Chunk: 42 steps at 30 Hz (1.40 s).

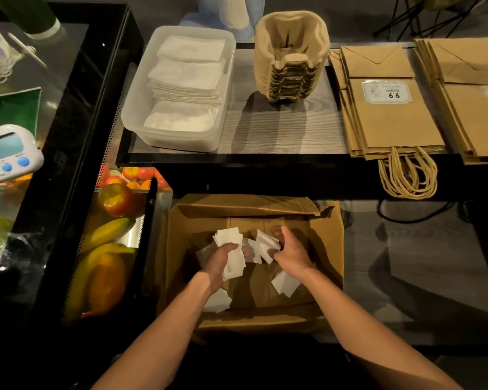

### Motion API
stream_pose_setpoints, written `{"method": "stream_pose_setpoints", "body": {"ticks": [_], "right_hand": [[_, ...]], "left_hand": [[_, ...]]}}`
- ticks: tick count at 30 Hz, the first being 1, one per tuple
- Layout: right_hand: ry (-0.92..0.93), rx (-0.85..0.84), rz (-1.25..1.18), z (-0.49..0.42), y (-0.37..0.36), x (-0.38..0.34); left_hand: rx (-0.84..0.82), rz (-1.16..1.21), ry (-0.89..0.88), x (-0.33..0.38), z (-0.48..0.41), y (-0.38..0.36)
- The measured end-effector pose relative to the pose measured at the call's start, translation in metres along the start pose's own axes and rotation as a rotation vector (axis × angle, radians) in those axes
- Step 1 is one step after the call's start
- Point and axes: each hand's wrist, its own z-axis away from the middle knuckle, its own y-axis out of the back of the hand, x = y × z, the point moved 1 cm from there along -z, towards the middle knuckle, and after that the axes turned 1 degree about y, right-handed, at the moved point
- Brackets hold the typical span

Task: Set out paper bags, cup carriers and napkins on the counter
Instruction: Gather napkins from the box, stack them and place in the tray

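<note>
In the lower middle of the frame both hands are down inside an open cardboard box [326, 249]. The left hand [219, 261] grips a loose sheaf of white napkins [231, 244]. Its long axis runs roughly up and down the frame, and its top is fanned out. The right hand [290, 254] pinches a smaller bunch [266, 244] that angles toward the upper left. Single loose sheets [285, 283] lie scattered on the box floor.

Above is the black, glass-topped counter [265, 128]. On it, left of centre, a clear plastic tub [134, 111] holds three piles of folded napkins in a row along its length, which runs top to bottom. Just right of the tub stands a stack of cup carriers [290, 60]. Further right, two flat piles of paper bags [389, 119] lie lengthwise top to bottom. Their twisted handles [406, 175] point down-frame and hang over the counter's edge.

At the left edge sit a white timer [7, 153] and fruit [116, 204] behind glass. The floor at right is grey.
</note>
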Motion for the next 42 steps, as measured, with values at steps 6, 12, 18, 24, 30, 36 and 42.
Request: {"method": "stream_pose_setpoints", "body": {"ticks": [6,12,18,24,30,36,42], "right_hand": [[0.062,-0.319,-0.006,0.003,0.02,-0.026],[0.105,-0.296,0.021,0.002,0.01,-0.045],[0.174,-0.076,-0.047,0.009,-0.008,-0.043],[0.144,0.05,-0.18,0.013,-0.007,-0.041],[0.113,0.191,0.173,0.015,0.014,-0.02],[0.003,-0.224,0.934,0.022,0.01,0.022],[-0.116,-0.275,0.601,0.021,0.013,0.022]], "left_hand": [[-0.1,0.077,-0.067,0.009,0.006,-0.009],[-0.191,0.081,-0.036,0.012,0.012,-0.01],[-0.277,-0.02,-0.039,0.011,0.015,-0.004],[-0.371,-0.119,-0.02,0.01,0.018,-0.008],[-0.325,-0.253,-0.036,0.011,0.021,-0.017],[-0.284,-0.215,0.026,-0.001,0.01,-0.019],[-0.189,-0.174,0.055,-0.008,0.01,-0.018]]}}
